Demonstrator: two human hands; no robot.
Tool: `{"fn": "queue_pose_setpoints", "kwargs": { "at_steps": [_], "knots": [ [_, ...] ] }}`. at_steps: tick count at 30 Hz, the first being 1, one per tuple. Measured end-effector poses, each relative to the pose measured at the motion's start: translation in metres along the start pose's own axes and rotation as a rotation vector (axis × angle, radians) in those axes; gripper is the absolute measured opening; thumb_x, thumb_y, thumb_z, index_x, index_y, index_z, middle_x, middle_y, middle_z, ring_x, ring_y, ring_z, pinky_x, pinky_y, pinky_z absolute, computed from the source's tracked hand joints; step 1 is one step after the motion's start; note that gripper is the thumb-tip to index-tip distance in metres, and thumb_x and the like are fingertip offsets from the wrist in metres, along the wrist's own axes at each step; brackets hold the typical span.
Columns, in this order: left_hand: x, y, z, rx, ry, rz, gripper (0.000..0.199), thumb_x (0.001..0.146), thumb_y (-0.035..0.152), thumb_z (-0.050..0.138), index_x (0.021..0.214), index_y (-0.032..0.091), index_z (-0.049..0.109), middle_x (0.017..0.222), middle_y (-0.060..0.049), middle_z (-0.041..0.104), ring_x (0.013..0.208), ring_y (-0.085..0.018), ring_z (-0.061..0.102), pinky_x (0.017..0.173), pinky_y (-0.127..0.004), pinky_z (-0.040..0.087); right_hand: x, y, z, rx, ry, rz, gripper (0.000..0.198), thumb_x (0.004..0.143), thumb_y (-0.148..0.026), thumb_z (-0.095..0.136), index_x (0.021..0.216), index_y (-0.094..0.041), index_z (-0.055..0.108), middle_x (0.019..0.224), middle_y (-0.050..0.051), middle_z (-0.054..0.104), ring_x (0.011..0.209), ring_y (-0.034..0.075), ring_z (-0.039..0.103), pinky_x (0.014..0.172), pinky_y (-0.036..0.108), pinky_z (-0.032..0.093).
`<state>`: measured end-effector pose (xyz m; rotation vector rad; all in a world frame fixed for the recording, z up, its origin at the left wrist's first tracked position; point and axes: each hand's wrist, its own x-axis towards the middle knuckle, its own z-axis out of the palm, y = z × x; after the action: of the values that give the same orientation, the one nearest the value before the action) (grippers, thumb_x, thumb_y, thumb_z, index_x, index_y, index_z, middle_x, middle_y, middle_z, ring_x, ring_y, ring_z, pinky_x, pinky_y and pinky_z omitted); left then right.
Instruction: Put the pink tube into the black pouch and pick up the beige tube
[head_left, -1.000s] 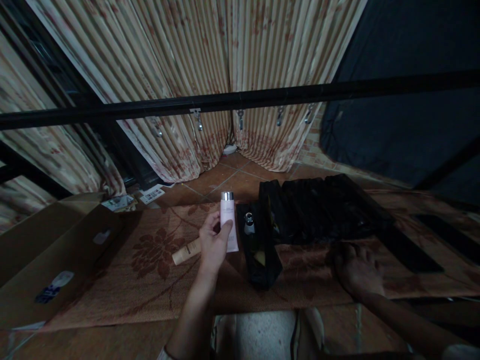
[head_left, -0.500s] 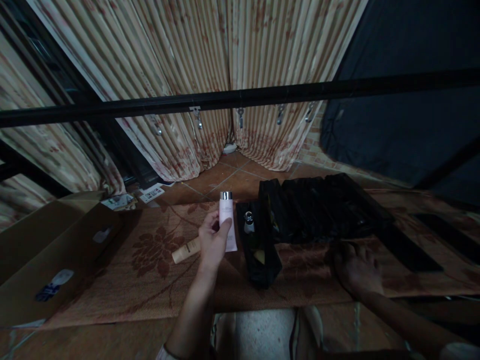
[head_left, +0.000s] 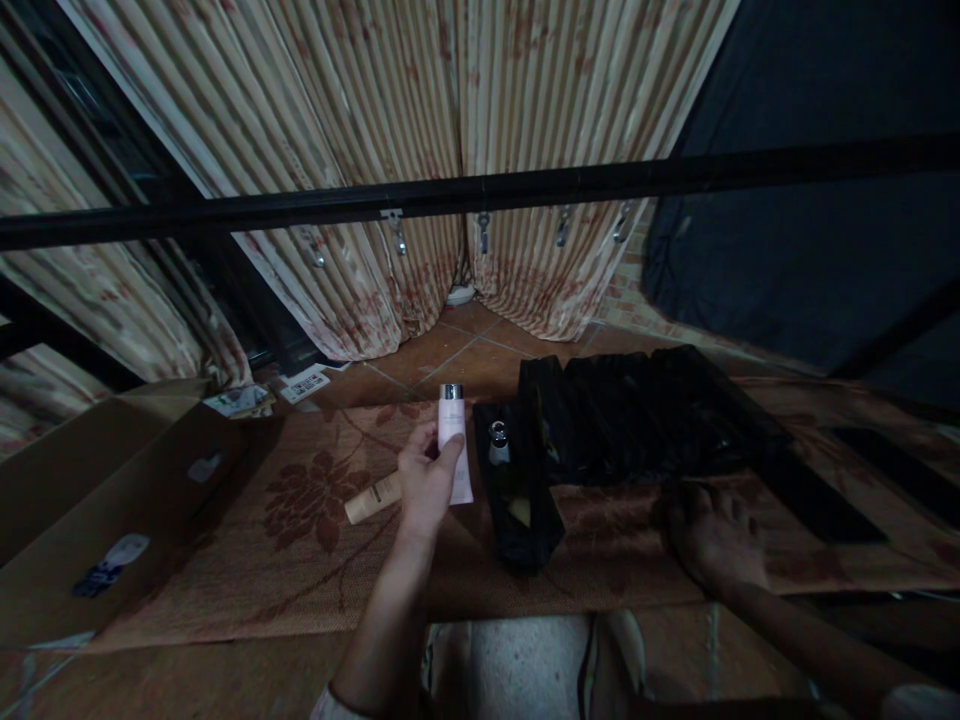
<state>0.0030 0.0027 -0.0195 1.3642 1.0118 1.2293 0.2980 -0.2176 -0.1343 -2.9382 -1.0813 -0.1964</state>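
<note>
My left hand (head_left: 429, 480) grips a pale pink tube (head_left: 453, 425) with a silver cap, thumb across its front, cap end up. Beside that hand a tan tube (head_left: 373, 498) lies on the patterned cloth, partly hidden by my fingers. Just right of the pink tube is a black fabric organizer (head_left: 536, 535); its nearest compartment holds a silver-topped bottle (head_left: 499, 441) and something yellowish. More black compartments (head_left: 637, 420) extend to the right, their contents too dark to make out. My right hand (head_left: 716, 535) lies flat on the cloth by their front edge, fingers spread, holding nothing I can see.
An open cardboard box (head_left: 112, 520) stands at the left. Black straps (head_left: 817, 495) lie across the cloth (head_left: 300, 570) on the right. A dark horizontal bar (head_left: 480, 190) with hanging clips crosses before the curtains (head_left: 360, 120). Papers (head_left: 304, 384) lie behind the box.
</note>
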Motion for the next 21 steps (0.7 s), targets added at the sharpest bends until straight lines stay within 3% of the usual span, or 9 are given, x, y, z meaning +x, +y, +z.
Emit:
{"fn": "queue_pose_setpoints", "kwargs": {
  "at_steps": [21],
  "knots": [
    [-0.0005,0.0036,0.0013,0.012,0.013,-0.025,0.021,0.068,0.028,0.068,0.084,0.014,0.066,0.076,-0.002,0.067,0.069,-0.015,0.061,0.066,-0.025,0.047,-0.0028,-0.0035,-0.0069,0.002,-0.009,-0.003,0.053,0.094,-0.042,0.017,0.122,-0.011,0.051,0.119,0.019,0.050,0.116,0.037,0.043,0.091,0.048,0.035]
  ]
}}
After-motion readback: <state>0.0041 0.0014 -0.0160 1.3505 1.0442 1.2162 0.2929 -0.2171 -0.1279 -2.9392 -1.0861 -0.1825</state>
